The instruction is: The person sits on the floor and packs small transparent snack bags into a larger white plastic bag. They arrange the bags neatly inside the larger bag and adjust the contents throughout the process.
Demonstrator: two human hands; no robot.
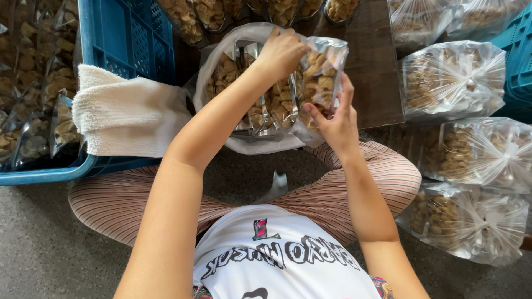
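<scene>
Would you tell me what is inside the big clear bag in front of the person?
The big clear bag holds upright snack packets of brown pieces. The left hand covers their tops; the bag's bottom is hidden.

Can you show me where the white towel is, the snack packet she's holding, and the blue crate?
white towel (124, 113), head view, on the middle of its folded cloth.
snack packet (321, 72), head view, on its clear front.
blue crate (124, 36), head view, on its slotted side wall.
</scene>
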